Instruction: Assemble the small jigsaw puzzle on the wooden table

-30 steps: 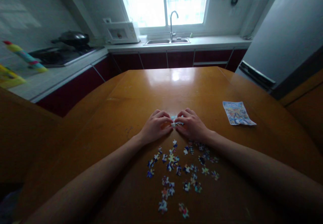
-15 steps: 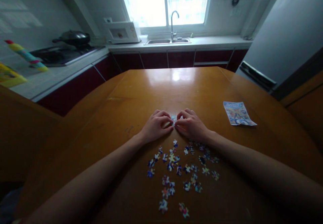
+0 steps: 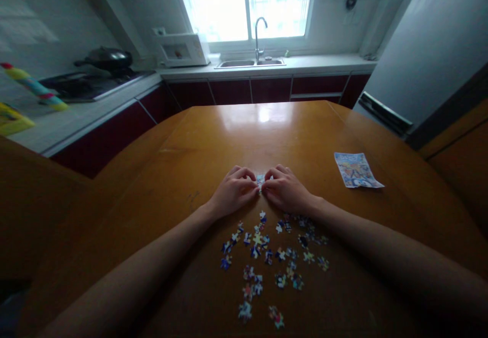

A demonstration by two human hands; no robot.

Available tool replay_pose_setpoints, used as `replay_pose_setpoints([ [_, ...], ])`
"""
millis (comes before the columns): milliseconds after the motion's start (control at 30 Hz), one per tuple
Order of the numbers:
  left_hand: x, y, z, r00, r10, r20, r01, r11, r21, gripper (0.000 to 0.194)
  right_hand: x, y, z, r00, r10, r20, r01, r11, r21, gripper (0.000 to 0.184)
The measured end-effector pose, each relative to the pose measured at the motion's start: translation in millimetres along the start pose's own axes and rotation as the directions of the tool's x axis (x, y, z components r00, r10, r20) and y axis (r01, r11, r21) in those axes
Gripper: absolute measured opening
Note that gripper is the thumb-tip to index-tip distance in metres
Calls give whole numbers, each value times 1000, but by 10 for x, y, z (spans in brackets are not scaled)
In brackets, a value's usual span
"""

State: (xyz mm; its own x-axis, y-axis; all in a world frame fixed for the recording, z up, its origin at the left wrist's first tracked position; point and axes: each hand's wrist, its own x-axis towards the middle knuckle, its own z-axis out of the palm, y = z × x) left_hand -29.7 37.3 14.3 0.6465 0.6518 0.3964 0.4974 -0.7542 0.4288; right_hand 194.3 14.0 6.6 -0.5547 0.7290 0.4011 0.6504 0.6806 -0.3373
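Pale blue joined jigsaw pieces [image 3: 261,179] lie on the wooden table [image 3: 183,160], mostly covered by my fingers. My left hand [image 3: 235,189] grips their left side, thumb and fingers curled together. From the right, my right hand [image 3: 284,188] pinches the same pieces, its fingertips almost meeting those of the left. How many pieces are joined cannot be made out. Closer to me, loose jigsaw pieces [image 3: 257,239] are scattered between my forearms, in blue, white, yellow and red. A few of them sit partly behind my right wrist.
A creased picture sheet [image 3: 358,170] lies to the right on the table. Beyond the far edge stand a counter with a sink [image 3: 249,63], a microwave [image 3: 183,50] and a stove with a black pan [image 3: 109,58]. A fridge [image 3: 427,53] stands at the right.
My hands stay at the joined pieces; the right fingers have shifted slightly, showing a little more of the pale blue part between them. The whole view has moved slightly. Loose pieces lie as before.
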Motion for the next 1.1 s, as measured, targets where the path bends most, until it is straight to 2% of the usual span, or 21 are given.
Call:
replay_pose_setpoints([
  [100, 0, 4, 5, 1000, 12, 16, -12, 1000, 15, 11, -2, 17, 17, 999, 11, -31, -10, 1000, 20, 14],
  [233, -3, 15, 12, 999, 16, 38, -16, 1000, 7, 19, -6, 49, 18, 998, 15, -62, -15, 1000, -5, 19],
  [433, -2, 5, 24, 1000, -10, 4, 10, 999, -37, 18, -5, 62, 8, 1000, -1, -11, 1, 998, -66, 21],
  [533, -10, -20, 37, 999, -22, -35, 20, 998, -57, 22, 1, 63, 0, 1000, -7, -5, 7, 997, -81, 22],
  [700, -28, -55, 58, 1000, 6, -19, -6, 1000, -30, 33, 14, 61, -22, 1000, -21, 5, 22, 995, -97, 21],
  [867, -17, -60, 67, 999, 15, -36, -16, 1000, -19, 28, 19, 62, -21, 999, -33, 12, 34, 993, -113, 21],
  [1000, -4, -52, 71, 999, 26, -30, -26, 1000, -16, 32, 14, 85, 16, 1000, -20, -4, 20, 998, -63, 22],
  [1100, -5, -39, 73, 1000, 18, 5, -18, 1000, 8, 38, 22, 108, 24, 995, -7, -102, 14, 998, 68, 23],
])
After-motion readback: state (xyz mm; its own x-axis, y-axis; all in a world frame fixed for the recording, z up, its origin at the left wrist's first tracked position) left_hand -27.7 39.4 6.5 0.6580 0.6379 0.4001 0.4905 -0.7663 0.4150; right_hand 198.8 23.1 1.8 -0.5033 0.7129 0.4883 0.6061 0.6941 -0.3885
